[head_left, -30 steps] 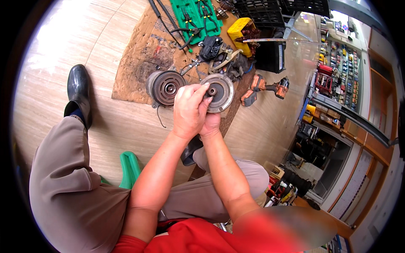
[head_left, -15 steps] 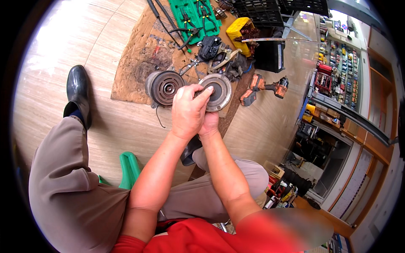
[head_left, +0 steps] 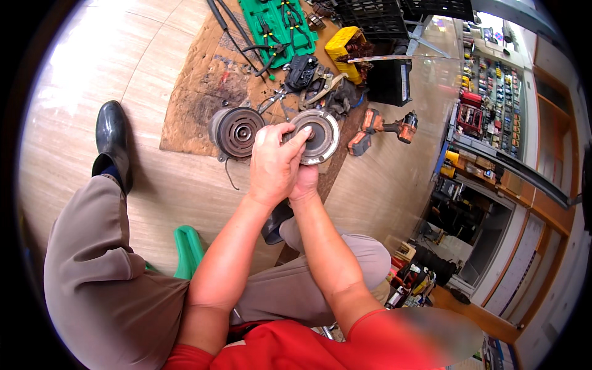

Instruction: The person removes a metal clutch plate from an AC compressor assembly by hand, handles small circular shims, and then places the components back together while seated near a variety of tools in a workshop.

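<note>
We've got both hands clamped on the grooved metal disc [head_left: 316, 148], left hand [head_left: 271, 160] reaching its hub, right hand [head_left: 305, 182] at the lower rim, over the cardboard [head_left: 191, 108] near its close right corner. Just left, the round metal housing [head_left: 237, 139] sits at the near edge. Farther out, the orange-and-black power tool [head_left: 371, 123] lies beyond the right edge; the green tool case [head_left: 280, 28] opens toward the far edge.

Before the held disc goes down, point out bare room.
Free: floor between left boot and cardboard; floor between orange drill and right knee; cardboard left of the round housing. Crowded: the cardboard's far end, around green case and yellow container.
</note>
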Motion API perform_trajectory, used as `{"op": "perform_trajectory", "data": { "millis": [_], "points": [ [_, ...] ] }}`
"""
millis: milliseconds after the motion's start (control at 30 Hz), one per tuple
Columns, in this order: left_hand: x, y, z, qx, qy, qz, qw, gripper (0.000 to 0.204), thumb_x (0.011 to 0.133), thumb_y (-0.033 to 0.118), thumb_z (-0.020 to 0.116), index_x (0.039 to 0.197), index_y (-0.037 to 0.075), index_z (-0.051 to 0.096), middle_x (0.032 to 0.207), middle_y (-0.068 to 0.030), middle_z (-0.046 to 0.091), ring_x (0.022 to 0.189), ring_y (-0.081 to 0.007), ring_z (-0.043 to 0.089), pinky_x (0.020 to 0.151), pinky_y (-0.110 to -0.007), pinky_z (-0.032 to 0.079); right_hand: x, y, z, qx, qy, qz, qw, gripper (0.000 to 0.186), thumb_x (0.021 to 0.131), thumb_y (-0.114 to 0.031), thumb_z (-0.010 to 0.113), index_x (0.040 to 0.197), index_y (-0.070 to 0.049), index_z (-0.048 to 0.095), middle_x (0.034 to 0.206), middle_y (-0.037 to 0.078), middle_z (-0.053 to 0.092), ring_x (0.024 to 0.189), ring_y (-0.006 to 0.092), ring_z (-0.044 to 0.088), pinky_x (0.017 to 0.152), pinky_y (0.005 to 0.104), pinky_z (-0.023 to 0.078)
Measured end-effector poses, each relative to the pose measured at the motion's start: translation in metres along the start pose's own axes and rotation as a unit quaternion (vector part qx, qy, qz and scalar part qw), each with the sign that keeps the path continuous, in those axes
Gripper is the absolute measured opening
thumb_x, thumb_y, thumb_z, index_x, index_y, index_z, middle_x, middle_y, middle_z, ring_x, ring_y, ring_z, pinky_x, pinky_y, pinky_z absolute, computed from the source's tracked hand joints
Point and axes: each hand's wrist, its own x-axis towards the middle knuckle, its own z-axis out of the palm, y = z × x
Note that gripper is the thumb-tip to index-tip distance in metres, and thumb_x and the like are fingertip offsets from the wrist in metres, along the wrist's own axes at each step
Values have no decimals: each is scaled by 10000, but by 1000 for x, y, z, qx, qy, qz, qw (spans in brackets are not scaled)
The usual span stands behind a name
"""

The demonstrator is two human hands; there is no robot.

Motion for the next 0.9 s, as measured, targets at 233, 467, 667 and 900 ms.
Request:
{"op": "perform_trajectory", "data": {
  "millis": [233, 467, 667, 900],
  "points": [
    [1, 1, -2, -13, -1, -5, 1000, 417, 763, 20, 704, 1168, 116, 671, 1062, -112, 610, 985, -309, 561, 877, -405, 440, 0, 0, -1, -1, 4, -8, 1000, 386, 976, -299, 531, 1310, -107, 547, 1347, 65, 546, 1239, 206, 520, 1090, 368, 396],
    [0, -14, -5, -105, 40, -99, 989, 357, 815, 53, 683, 1171, 52, 650, 1031, -118, 628, 964, -262, 597, 850, -370, 483, -4, 10, 67, -70, 98, 23, 992, 471, 910, -412, 599, 1279, -124, 551, 983, 35, 569, 717, 110, 528, 629, 251, 448],
    [28, -48, -53, -333, 12, -323, 886, 247, 959, 155, 610, 1136, -3, 677, 935, -30, 681, 808, -57, 584, 697, -225, 485, -2, 1, 35, -37, -38, 131, 990, 545, 905, -450, 593, 1337, -127, 513, 910, 46, 546, 666, 115, 488, 611, 267, 410],
    [39, -31, -78, -293, -152, -252, 910, 300, 969, 184, 592, 1190, -8, 657, 1032, -46, 690, 845, -87, 588, 755, -237, 485, 2, 7, 29, -71, 9, 128, 989, 407, 979, -345, 492, 1318, -120, 512, 921, 80, 585, 687, 146, 513, 633, 301, 402]
  ]
}}
